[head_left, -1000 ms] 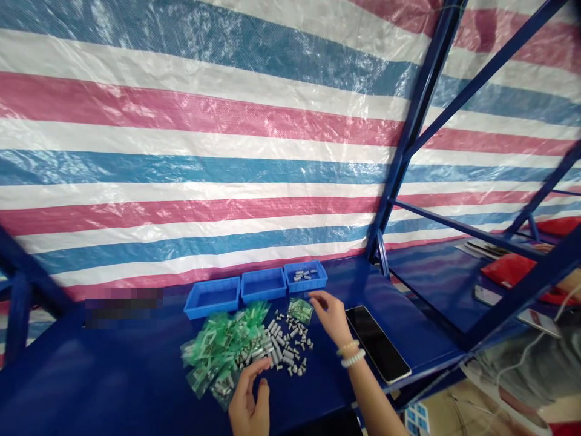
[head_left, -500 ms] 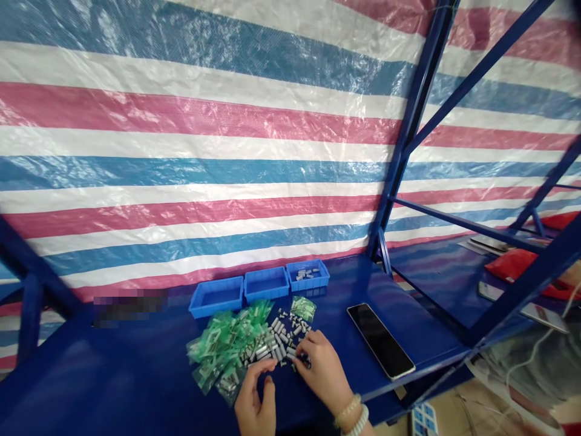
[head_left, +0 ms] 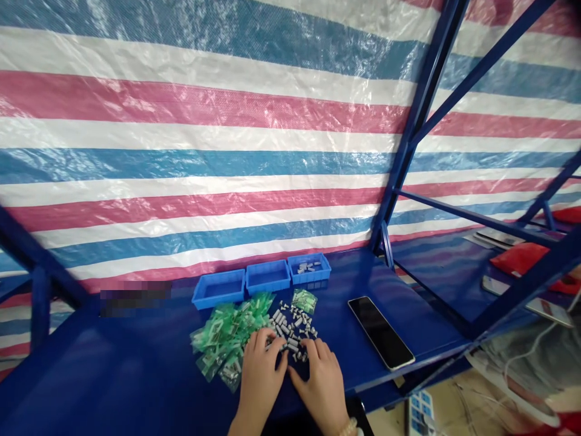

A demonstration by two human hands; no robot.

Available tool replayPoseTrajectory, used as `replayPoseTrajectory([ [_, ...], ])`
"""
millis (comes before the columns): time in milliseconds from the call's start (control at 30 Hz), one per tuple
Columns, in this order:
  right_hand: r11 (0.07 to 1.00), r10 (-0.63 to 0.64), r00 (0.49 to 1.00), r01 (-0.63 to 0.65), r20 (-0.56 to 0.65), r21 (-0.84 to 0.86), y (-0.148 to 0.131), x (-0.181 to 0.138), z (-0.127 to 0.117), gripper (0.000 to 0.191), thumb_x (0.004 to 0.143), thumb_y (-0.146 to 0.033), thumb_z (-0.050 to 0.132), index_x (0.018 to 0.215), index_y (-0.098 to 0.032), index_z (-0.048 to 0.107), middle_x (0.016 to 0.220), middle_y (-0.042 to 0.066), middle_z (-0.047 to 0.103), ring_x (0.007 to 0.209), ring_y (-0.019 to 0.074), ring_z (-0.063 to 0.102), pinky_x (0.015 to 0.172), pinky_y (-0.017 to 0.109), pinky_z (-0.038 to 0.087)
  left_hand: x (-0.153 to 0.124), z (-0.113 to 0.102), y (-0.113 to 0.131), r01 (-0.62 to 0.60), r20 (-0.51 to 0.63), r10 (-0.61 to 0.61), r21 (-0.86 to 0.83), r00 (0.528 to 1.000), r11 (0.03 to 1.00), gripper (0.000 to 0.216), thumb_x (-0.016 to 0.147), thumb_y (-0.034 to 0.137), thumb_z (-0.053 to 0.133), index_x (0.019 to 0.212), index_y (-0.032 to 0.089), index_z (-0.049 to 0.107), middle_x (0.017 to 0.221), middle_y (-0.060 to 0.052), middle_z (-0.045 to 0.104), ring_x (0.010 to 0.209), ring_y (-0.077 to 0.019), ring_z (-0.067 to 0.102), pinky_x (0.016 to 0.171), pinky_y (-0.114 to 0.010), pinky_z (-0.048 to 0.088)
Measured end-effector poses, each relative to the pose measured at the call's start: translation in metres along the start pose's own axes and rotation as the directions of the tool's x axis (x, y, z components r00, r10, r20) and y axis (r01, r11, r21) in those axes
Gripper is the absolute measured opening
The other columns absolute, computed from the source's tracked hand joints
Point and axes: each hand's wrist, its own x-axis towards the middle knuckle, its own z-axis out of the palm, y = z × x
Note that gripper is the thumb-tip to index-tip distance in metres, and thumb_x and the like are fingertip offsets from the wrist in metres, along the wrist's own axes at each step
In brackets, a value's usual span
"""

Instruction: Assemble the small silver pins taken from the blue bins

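Note:
Both my hands rest side by side on the blue table [head_left: 113,375], fingers reaching into a scatter of small silver metal parts [head_left: 293,324]. My left hand [head_left: 261,375] lies at the edge of a heap of small green plastic bags [head_left: 227,336], fingers bent onto the parts. My right hand [head_left: 320,378] touches the near side of the scatter, fingers curved down. What the fingertips pinch, if anything, is hidden. One green bag [head_left: 304,300] lies apart behind the parts.
Three small blue trays stand in a row at the back: left [head_left: 218,289], middle [head_left: 267,277], and right [head_left: 309,269], which holds some metal parts. A dark phone [head_left: 380,332] lies to the right. Blue frame posts [head_left: 399,157] and a striped tarp stand behind.
My right hand came back from the right tray to the parts. My left hand moved forward onto the pile. The two hands now lie close together.

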Motion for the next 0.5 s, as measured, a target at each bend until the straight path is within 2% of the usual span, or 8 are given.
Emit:
replayPoseTrajectory([
  [100, 1.0, 0.004, 1.0, -0.004, 0.004, -0.031, 0.002, 0.001, 0.003, 0.034, 0.081, -0.021, 0.069, 0.111, -0.022, 0.053, 0.095, 0.009, 0.068, 0.088, 0.031, 0.065, 0.075, 0.041, 0.047, 0.012, -0.002, 0.004, -0.042, 0.129, 0.033, 0.068, 0.991, 0.997, 0.02, 0.082, 0.008, 0.056, 0.084, 0.022, 0.069, 0.096, -0.006, 0.063, 0.093, -0.0269, 0.061, 0.077, -0.039, 0.049],
  [333, 1.0, 0.0, 0.998, 0.0, 0.057, 0.006, 0.011, 0.015, -0.001, 0.015, 0.087, -0.018, 0.066, 0.1, -0.021, 0.058, 0.089, 0.007, 0.066, 0.084, 0.0314, 0.065, 0.071, 0.04, 0.047, 0.018, 0.006, 0.001, -0.077, 0.196, 0.062, 0.067, 0.979, 0.995, 0.029, 0.083, 0.007, 0.056, 0.102, 0.026, 0.07, 0.102, -0.006, 0.066, 0.1, -0.0279, 0.061, 0.078, -0.038, 0.047],
  [500, 0.997, -0.015, 0.998, 0.01, 0.068, 0.071, 0.024, 0.029, 0.003, 0.019, 0.086, -0.009, 0.064, 0.101, -0.02, 0.06, 0.091, 0.006, 0.065, 0.081, 0.0279, 0.065, 0.071, 0.037, 0.051, 0.023, 0.011, 0.0, -0.074, 0.22, 0.056, 0.071, 0.974, 0.995, 0.025, 0.083, 0.008, 0.059, 0.101, 0.023, 0.069, 0.105, -0.007, 0.068, 0.105, -0.0296, 0.06, 0.083, -0.041, 0.048],
])
